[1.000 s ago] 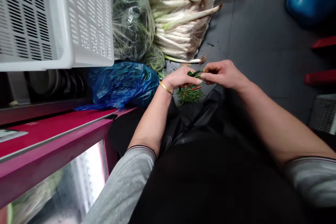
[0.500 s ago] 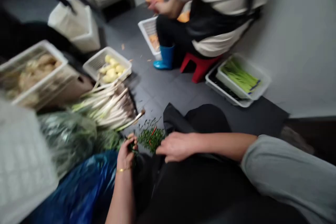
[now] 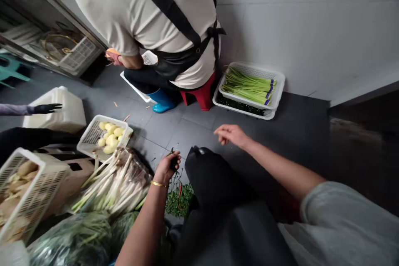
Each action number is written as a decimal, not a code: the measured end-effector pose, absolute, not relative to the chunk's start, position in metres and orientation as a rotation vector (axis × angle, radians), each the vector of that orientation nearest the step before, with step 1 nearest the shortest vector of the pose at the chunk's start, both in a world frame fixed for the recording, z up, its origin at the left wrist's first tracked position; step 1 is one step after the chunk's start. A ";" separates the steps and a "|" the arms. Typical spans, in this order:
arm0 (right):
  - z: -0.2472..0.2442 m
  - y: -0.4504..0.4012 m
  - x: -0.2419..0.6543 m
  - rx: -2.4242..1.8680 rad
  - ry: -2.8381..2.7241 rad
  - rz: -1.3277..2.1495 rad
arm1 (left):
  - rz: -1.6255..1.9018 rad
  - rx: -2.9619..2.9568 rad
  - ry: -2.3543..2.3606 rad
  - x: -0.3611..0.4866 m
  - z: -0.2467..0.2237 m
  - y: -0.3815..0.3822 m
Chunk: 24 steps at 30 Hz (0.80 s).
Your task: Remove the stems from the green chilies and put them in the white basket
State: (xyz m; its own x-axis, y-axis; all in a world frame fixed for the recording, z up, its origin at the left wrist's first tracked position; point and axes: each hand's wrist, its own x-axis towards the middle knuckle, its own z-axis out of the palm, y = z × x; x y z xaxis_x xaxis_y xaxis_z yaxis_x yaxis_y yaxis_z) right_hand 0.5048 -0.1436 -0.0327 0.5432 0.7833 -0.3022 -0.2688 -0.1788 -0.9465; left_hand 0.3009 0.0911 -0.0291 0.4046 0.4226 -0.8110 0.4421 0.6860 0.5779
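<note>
My left hand [image 3: 168, 166] is closed around a few slim, dark green pieces that look like green chili peppers; the fingers hide most of them. Just below it on the floor lies a heap of green stems [image 3: 179, 199] with a red chili [image 3: 180, 190] in it. My right hand [image 3: 232, 135] is held out over the floor, past my knee, its fingers bent and drawn together. Whatever it may hold is hidden. Beyond it, by the wall, a white basket of green stalks [image 3: 247, 85] rests on a wider white tray [image 3: 269, 114] with dark green contents.
A co-worker [image 3: 149, 20] sits on a red stool [image 3: 202, 93] ahead. To the left are leeks [image 3: 116, 183], a basket of peeled potatoes [image 3: 110, 135], a crate of brown tubers [image 3: 28, 170] and bagged greens [image 3: 75, 237]. A gloved hand [image 3: 48, 108] shows at far left.
My view has swung right. My right hand has moved from beside the stem heap out toward the stalk basket. My left hand still grips the dark green pieces.
</note>
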 end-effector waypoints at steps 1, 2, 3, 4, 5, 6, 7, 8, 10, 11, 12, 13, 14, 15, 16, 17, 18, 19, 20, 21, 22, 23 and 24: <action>-0.055 -0.146 0.526 -1.519 -0.274 0.979 | -0.044 0.874 1.202 0.317 -0.035 0.091; -0.077 -0.149 0.541 -1.538 -0.150 0.998 | -0.077 0.883 1.204 0.334 -0.043 0.090; -0.098 -0.153 0.551 -1.536 -0.062 1.034 | -0.111 0.895 1.206 0.353 -0.051 0.088; -0.118 -0.158 0.556 -1.533 -0.006 1.086 | -0.145 0.907 1.206 0.375 -0.061 0.086; -0.136 -0.165 0.556 -1.533 0.029 1.141 | -0.179 0.913 1.199 0.398 -0.071 0.082; -0.151 -0.174 0.552 -1.543 0.059 1.189 | -0.209 0.909 1.190 0.422 -0.081 0.077; -0.165 -0.184 0.547 -1.564 0.085 1.231 | -0.234 0.895 1.179 0.448 -0.091 0.072; -0.178 -0.195 0.541 -1.590 0.105 1.259 | -0.255 0.877 1.171 0.475 -0.101 0.065; -0.199 -0.220 0.530 -1.622 0.124 1.291 | -0.282 0.849 1.162 0.528 -0.118 0.053; -0.208 -0.232 0.526 -1.628 0.133 1.293 | -0.288 0.848 1.159 0.553 -0.125 0.047; -0.216 -0.243 0.524 -1.632 0.156 1.293 | -0.280 0.847 1.152 0.576 -0.132 0.041; -0.222 -0.252 0.522 -1.634 0.186 1.288 | -0.262 0.842 1.144 0.598 -0.137 0.036; -0.227 -0.259 0.522 -1.635 0.223 1.280 | -0.236 0.825 1.132 0.617 -0.142 0.031; -0.231 -0.264 0.522 -1.634 0.259 1.270 | -0.208 0.795 1.121 0.633 -0.146 0.027; -0.233 -0.266 0.522 -1.631 0.282 1.255 | -0.193 0.767 1.111 0.646 -0.149 0.023; -0.233 -0.267 0.522 -1.625 0.288 1.239 | -0.187 0.741 1.104 0.655 -0.152 0.021; -0.233 -0.265 0.522 -1.618 0.281 1.227 | -0.191 0.719 1.099 0.660 -0.154 0.019; -0.232 -0.263 0.522 -1.611 0.263 1.222 | -0.199 0.702 1.087 0.661 -0.157 0.017; -0.232 -0.260 0.521 -1.607 0.237 1.223 | -0.198 0.682 1.067 0.659 -0.159 0.017; -0.231 -0.257 0.519 -1.614 0.200 1.229 | -0.188 0.658 1.044 0.654 -0.162 0.017; -0.232 -0.253 0.518 -1.638 0.152 1.240 | -0.174 0.635 1.015 0.646 -0.164 0.018; -0.233 -0.250 0.515 -1.679 0.086 1.247 | -0.158 0.618 0.980 0.634 -0.167 0.021; -0.234 -0.247 0.513 -1.737 0.004 1.245 | -0.149 0.613 0.947 0.620 -0.169 0.025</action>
State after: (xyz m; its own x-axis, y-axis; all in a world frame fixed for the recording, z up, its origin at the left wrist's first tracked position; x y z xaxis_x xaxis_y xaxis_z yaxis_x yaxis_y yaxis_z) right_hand 0.5128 -0.2471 -0.2341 0.4781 0.4893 -0.7294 -0.4944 -0.5364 -0.6839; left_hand 0.6196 0.0250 -0.1693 0.5880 0.1410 -0.7965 0.3793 0.8217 0.4255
